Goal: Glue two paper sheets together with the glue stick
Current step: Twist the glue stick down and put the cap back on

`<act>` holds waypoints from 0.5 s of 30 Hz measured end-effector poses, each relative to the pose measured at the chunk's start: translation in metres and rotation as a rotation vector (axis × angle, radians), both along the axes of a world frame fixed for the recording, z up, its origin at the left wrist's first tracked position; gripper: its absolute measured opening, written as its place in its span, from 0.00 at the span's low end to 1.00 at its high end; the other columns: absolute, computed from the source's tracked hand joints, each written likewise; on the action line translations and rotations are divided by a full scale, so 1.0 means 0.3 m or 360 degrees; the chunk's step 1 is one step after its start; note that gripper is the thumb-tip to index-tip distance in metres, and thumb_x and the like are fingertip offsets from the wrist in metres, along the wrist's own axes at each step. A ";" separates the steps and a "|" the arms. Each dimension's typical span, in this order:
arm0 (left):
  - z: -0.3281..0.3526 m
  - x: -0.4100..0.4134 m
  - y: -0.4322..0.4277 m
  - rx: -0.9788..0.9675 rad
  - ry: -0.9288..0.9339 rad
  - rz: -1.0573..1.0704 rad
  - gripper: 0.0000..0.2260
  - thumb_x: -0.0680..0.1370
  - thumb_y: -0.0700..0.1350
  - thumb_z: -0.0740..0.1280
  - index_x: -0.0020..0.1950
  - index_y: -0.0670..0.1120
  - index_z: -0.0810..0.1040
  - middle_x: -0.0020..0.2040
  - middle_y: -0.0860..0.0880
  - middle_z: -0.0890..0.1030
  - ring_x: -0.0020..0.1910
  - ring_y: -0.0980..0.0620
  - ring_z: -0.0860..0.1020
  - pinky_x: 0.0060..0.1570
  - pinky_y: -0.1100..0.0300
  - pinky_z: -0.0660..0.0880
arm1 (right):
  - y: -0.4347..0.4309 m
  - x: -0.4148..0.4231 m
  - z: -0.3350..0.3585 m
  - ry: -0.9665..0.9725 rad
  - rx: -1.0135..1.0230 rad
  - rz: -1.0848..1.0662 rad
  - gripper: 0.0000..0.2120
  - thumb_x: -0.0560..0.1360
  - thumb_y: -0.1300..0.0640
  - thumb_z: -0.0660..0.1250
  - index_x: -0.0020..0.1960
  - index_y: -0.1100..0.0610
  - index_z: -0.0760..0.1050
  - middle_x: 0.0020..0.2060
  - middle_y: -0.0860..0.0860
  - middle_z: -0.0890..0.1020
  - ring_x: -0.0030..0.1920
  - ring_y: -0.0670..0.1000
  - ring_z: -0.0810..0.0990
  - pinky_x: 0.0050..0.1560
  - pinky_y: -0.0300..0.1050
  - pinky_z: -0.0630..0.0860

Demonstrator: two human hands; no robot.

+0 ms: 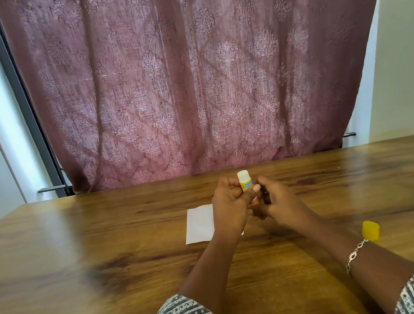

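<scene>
A glue stick [245,180] with a yellow label and its white tip exposed stands upright between both hands above the table. My left hand [230,204] wraps its body, thumb across the label. My right hand [274,200] grips its lower end from the right. Its yellow cap [371,230] lies on the table at the right, beside my right forearm. A white paper sheet [199,223] lies flat on the wooden table [81,256], partly hidden under my left hand. I cannot tell whether it is one sheet or two stacked.
A patterned maroon curtain [201,71] hangs just behind the table's far edge. A bracelet [356,253] is on my right wrist. Bare wood stretches to the left and right of the paper.
</scene>
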State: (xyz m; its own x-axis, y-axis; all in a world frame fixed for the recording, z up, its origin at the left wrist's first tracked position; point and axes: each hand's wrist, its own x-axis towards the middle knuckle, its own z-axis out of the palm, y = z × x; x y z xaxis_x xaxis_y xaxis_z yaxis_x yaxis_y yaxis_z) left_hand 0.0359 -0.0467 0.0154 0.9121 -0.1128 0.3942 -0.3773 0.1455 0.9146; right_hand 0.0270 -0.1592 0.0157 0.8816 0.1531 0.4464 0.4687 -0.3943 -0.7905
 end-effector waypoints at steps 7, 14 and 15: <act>0.006 -0.004 0.005 -0.0009 0.0002 -0.0011 0.12 0.73 0.34 0.68 0.41 0.47 0.66 0.33 0.50 0.79 0.25 0.62 0.78 0.24 0.68 0.74 | -0.009 0.000 -0.009 0.0022 -0.0001 0.0021 0.20 0.70 0.75 0.61 0.47 0.50 0.72 0.35 0.50 0.79 0.29 0.40 0.79 0.32 0.37 0.78; -0.011 0.005 -0.007 0.0048 0.0008 0.0018 0.12 0.72 0.36 0.70 0.41 0.48 0.67 0.35 0.50 0.81 0.31 0.55 0.79 0.29 0.60 0.74 | -0.003 0.004 -0.011 -0.0035 -0.0058 -0.0110 0.16 0.66 0.71 0.70 0.44 0.54 0.70 0.28 0.48 0.75 0.23 0.39 0.74 0.27 0.33 0.72; -0.012 0.005 -0.007 0.0058 0.0009 0.0018 0.12 0.72 0.37 0.70 0.41 0.48 0.67 0.35 0.49 0.81 0.32 0.54 0.79 0.29 0.60 0.74 | -0.002 0.001 -0.012 -0.0069 -0.0082 -0.0141 0.16 0.65 0.70 0.71 0.41 0.52 0.70 0.27 0.46 0.74 0.23 0.39 0.73 0.27 0.32 0.71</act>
State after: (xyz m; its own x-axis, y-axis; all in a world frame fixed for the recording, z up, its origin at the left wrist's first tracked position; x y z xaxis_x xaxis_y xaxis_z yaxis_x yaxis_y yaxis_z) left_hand 0.0373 -0.0487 0.0118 0.9155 -0.1165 0.3850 -0.3737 0.1080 0.9212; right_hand 0.0274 -0.1597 0.0122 0.8729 0.0989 0.4778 0.4632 -0.4754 -0.7479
